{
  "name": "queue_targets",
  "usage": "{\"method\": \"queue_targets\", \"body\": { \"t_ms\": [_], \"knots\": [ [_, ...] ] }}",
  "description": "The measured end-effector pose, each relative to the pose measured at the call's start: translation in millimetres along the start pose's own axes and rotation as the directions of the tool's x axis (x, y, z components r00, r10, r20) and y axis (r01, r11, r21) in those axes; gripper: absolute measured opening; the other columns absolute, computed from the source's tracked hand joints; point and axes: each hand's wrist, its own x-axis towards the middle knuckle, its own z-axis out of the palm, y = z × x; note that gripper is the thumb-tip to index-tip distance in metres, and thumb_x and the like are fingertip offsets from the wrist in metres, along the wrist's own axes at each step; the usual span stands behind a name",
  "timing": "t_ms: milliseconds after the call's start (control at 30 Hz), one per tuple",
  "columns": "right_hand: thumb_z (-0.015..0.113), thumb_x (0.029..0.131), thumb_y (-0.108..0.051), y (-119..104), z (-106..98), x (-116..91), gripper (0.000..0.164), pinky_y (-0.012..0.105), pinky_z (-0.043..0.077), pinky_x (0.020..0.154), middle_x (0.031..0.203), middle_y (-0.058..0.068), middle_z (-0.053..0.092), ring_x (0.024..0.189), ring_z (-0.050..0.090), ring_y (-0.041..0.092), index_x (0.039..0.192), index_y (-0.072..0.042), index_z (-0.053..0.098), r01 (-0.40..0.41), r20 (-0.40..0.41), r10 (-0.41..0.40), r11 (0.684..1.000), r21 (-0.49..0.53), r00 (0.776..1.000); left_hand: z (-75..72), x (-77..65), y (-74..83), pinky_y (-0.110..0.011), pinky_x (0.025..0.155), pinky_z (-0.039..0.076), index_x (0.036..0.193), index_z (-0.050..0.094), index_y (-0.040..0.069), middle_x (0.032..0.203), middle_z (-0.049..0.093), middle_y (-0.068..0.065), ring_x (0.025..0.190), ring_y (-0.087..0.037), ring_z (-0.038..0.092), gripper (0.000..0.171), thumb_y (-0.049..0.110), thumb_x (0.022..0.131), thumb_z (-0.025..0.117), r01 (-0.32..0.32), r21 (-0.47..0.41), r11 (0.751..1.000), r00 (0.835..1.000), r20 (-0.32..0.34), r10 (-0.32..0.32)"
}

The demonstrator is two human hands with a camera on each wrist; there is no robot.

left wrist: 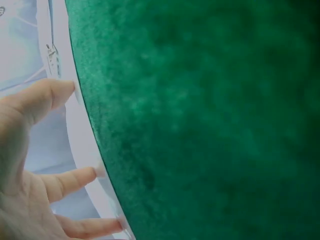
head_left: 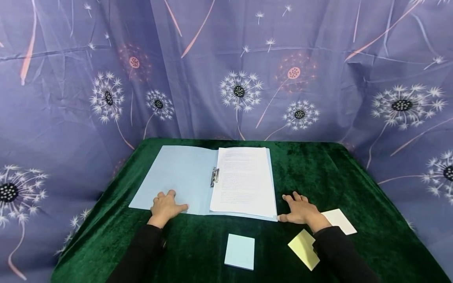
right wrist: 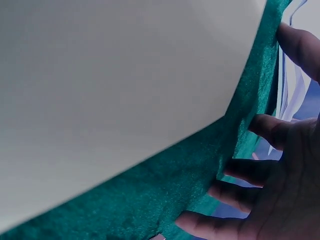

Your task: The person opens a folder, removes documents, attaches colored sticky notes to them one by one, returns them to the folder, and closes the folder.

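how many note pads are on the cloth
3: blue pad in front of the folder, yellow pad partly under the right sleeve, white pad beside the right hand. The sleeves might hide others.

A curtained-off paperwork corner; whether in a home or an office cannot be told. A purple dandelion-print curtain (head_left: 205,110) fills the upper frame and both sides, around a green-covered desk (head_left: 304,173) with a folder (head_left: 184,169) mid-frame and notepads (head_left: 239,251) below.
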Motion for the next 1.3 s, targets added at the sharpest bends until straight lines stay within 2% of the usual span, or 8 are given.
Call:
{"method": "queue_targets", "body": {
  "t_ms": [267, 533, 767, 900, 1100, 1200, 1300],
  "knots": [
    [0.073, 0.085, -0.052, -1, 0, -2, 0.090, 0.077, 0.037, 0.099, 0.160, 0.039, 0.021, 0.143, 0.023, 0.064, 0.154, -0.004, 0.040, 0.009, 0.002, -0.009, 1.000, 0.013, 1.000, -4.2, 2.4, 4.2, -0.071, 0.088, 0.045, 0.136, 0.050, -0.006, 0.126, 0.047, -0.039, 0.114, -0.056, 0.047, 0.074, 0.040, 0.085, 0.077, 0.023, 0.021, 1.000, 0.999, 0.038, -0.023],
    [0.072, 0.085, -0.054, 1, 1, 0, 0.091, 0.079, 0.035, 0.099, 0.161, 0.038, 0.020, 0.144, 0.021, 0.064, 0.155, -0.005, 0.039, 0.007, -0.003, -0.007, 1.000, 0.007, 1.000, -10.6, 4.8, 9.1, -0.058, 0.080, 0.048, 0.121, 0.056, -0.008, 0.115, 0.050, -0.035, 0.105, -0.049, 0.049, 0.064, 0.037, 0.083, 0.079, 0.015, 0.036, 0.999, 0.998, 0.059, -0.017],
    [0.072, 0.085, -0.054, 1, -1, 0, 0.092, 0.080, 0.034, 0.099, 0.161, 0.038, 0.020, 0.143, 0.022, 0.064, 0.155, -0.005, 0.039, -0.002, -0.004, 0.002, 1.000, 0.002, 1.000, -14.1, 6.3, 19.9, -0.053, 0.077, 0.049, 0.123, 0.056, -0.013, 0.115, 0.052, -0.031, 0.099, -0.041, 0.051, 0.064, 0.032, 0.083, 0.079, -0.021, 0.080, 0.997, 0.998, 0.060, 0.016],
    [0.072, 0.085, -0.054, 2, -1, -2, 0.091, 0.081, 0.033, 0.099, 0.161, 0.038, 0.020, 0.143, 0.022, 0.064, 0.155, -0.005, 0.039, 0.005, -0.005, -0.005, 1.000, 0.009, 1.000, -15.5, 4.6, 25.6, -0.053, 0.079, 0.049, 0.120, 0.056, -0.012, 0.111, 0.052, -0.029, 0.097, -0.040, 0.052, 0.062, 0.031, 0.083, 0.080, -0.022, 0.117, 0.993, 0.999, 0.037, 0.018],
    [0.073, 0.085, -0.052, 2, 0, -3, 0.091, 0.082, 0.032, 0.100, 0.161, 0.038, 0.019, 0.144, 0.021, 0.064, 0.154, -0.004, 0.039, 0.006, -0.013, -0.006, 1.000, 0.022, 1.000, -10.4, 2.2, 32.3, -0.054, 0.078, 0.044, 0.125, 0.055, -0.008, 0.110, 0.048, -0.032, 0.094, -0.044, 0.048, 0.063, 0.033, 0.084, 0.081, -0.070, 0.213, 0.975, 0.996, -0.039, 0.080],
    [0.073, 0.085, -0.051, 2, 1, -3, 0.090, 0.082, 0.031, 0.100, 0.161, 0.038, 0.019, 0.144, 0.021, 0.064, 0.154, -0.004, 0.039, 0.007, -0.014, -0.007, 1.000, 0.029, 1.000, -6.7, 2.5, 39.9, -0.054, 0.082, 0.043, 0.125, 0.058, -0.004, 0.111, 0.049, -0.030, 0.099, -0.045, 0.046, 0.062, 0.033, 0.083, 0.082, -0.087, 0.258, 0.962, 0.992, -0.070, 0.109],
    [0.073, 0.085, -0.051, 2, 2, -3, 0.090, 0.082, 0.030, 0.100, 0.161, 0.038, 0.019, 0.144, 0.020, 0.064, 0.154, -0.004, 0.039, 0.009, -0.011, -0.008, 0.999, 0.037, 1.000, -3.4, 4.9, 48.8, -0.057, 0.090, 0.039, 0.121, 0.061, 0.000, 0.112, 0.050, -0.026, 0.109, -0.045, 0.044, 0.056, 0.031, 0.081, 0.083, -0.112, 0.289, 0.951, 0.988, -0.074, 0.139]
  ]
}}
